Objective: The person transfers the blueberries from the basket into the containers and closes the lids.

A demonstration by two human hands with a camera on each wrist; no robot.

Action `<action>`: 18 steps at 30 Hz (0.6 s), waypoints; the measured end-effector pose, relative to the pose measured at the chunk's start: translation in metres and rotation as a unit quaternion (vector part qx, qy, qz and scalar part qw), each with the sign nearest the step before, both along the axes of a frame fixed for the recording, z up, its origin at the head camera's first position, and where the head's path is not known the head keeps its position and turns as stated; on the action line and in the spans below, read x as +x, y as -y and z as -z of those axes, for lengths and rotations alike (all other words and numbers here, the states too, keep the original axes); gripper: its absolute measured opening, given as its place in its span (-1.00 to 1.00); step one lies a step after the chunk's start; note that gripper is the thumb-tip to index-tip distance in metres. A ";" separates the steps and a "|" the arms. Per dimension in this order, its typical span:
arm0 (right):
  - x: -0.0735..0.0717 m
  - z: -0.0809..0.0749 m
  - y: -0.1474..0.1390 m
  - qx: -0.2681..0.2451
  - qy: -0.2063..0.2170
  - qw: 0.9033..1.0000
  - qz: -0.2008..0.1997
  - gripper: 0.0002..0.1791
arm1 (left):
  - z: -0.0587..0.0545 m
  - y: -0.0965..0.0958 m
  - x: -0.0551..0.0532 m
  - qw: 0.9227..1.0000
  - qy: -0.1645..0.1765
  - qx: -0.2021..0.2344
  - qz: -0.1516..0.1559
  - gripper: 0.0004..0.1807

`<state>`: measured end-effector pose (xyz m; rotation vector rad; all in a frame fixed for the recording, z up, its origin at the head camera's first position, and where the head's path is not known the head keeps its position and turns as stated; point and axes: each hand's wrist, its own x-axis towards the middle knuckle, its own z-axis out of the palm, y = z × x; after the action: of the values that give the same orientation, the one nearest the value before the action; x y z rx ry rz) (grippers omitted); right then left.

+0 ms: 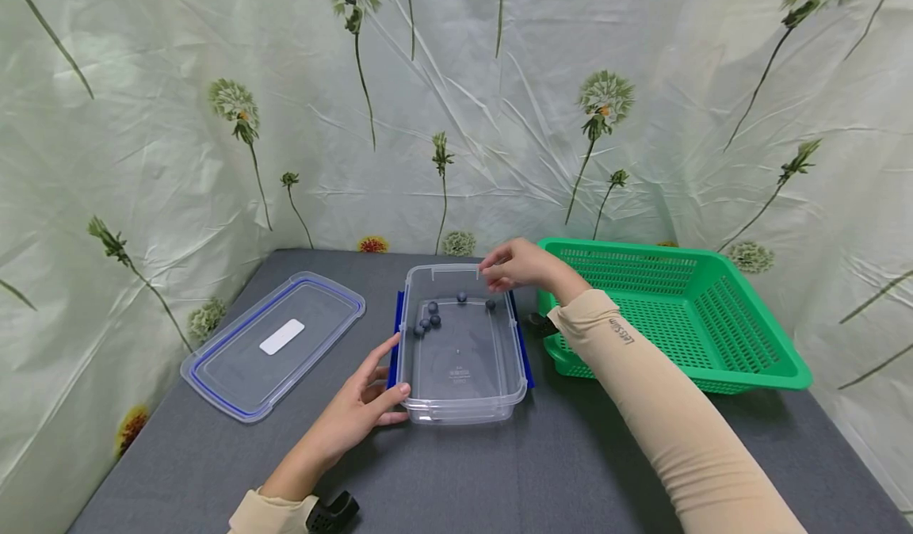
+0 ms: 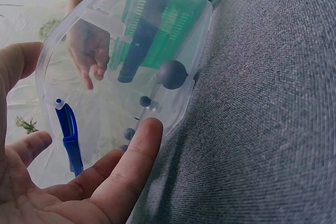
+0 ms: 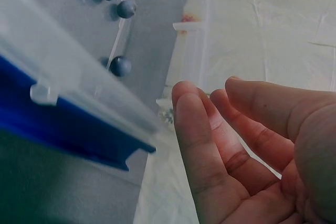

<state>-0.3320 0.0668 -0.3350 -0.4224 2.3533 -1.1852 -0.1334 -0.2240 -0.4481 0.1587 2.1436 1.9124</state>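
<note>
My left hand [image 1: 357, 407] rests against the near left corner of a clear plastic box [image 1: 464, 407], fingers spread along its side and thumb at the rim. In the left wrist view its fingertips [image 2: 149, 132] lie at the box wall, below a blue side clip [image 2: 71, 137]. Over the box's far right corner is my right hand [image 1: 524, 265]. The right wrist view shows its fingers [image 3: 194, 135] loosely bent, with nothing visible between them. Several blueberries lie on the box floor, one [image 1: 461, 297] toward the far end, another [image 1: 490, 304] by the right wall.
A green slotted basket [image 1: 749, 379] stands to the right, beneath my right forearm. Left of the box, a clear lid [image 1: 321, 312] with a blue seal and white label lies flat on the grey tablecloth [image 1: 456, 478]. Behind the table hangs a flowered curtain [image 1: 499, 122].
</note>
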 end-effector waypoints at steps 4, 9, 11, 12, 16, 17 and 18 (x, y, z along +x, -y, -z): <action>-0.003 -0.001 -0.010 -0.010 -0.002 1.000 0.005 -0.66 | 0.000 0.000 0.000 1.000 0.000 0.000 -0.002 -0.13; -0.007 -0.002 -0.022 -0.032 0.010 0.999 0.016 -0.62 | 0.001 0.000 0.000 1.000 0.000 -0.001 -0.004 -0.12; -0.008 -0.002 -0.028 -0.035 0.012 0.999 0.018 -0.59 | 0.001 -0.001 0.000 1.000 0.000 -0.001 -0.003 -0.12; -0.008 -0.003 -0.031 -0.035 0.011 0.999 0.019 -0.58 | 0.001 -0.001 0.000 1.000 -0.001 -0.002 -0.003 -0.12; -0.010 -0.003 -0.042 -0.034 0.010 0.999 0.030 -0.59 | 0.001 -0.001 0.000 1.000 -0.001 -0.001 -0.004 -0.13; -0.010 -0.004 -0.045 -0.034 0.011 0.999 0.033 -0.59 | 0.001 -0.001 0.000 1.000 -0.001 -0.001 -0.003 -0.13; -0.011 -0.004 -0.047 -0.038 0.013 0.998 0.038 -0.59 | 0.000 -0.001 0.000 1.000 -0.001 0.000 -0.003 -0.13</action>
<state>-0.3428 0.1141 -0.3314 -0.3444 2.3251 -1.3110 -0.1335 -0.2231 -0.4486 0.1559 2.1472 1.9166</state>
